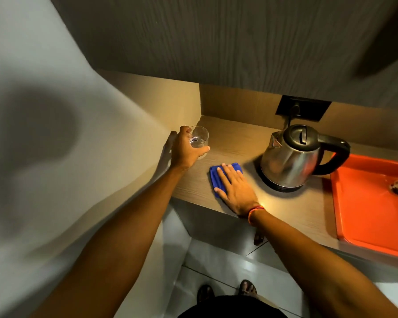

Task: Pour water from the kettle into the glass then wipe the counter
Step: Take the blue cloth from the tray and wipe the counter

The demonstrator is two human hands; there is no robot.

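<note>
Wiping step in hand, I judge; pouring looks done. My left hand (184,149), centre-left of the frame, has its grip closed round the short clear glass tumbler (199,139), thumb on the near side, fingers behind. Some water shows in the bottom of it. Can't tell if the tumbler is lifted or resting on the pale wood-grain desk (234,143); it sits at the desk's far left corner by the wall.

My right hand (236,188), frame centre, lies flat with fingers spread and pressing down on the folded blue cloth (216,177); grip open, nothing clasped. The cloth is on the desk near its front edge, just right of the tumbler and left of the kettle.

The stainless steel electric kettle with black lid and handle (290,157) stands upright on its base, right of centre, spout toward the tumbler, cord running up to the dark wall socket (303,107). The orange plastic tray (365,214) fills the right edge, just beside the kettle.

Next move: slide the cloth over the bare desk where the tumbler stood, keeping the palm pressed. Keep the tumbler level and clear of the sweep. Watch the kettle base on the rightward pass.
</note>
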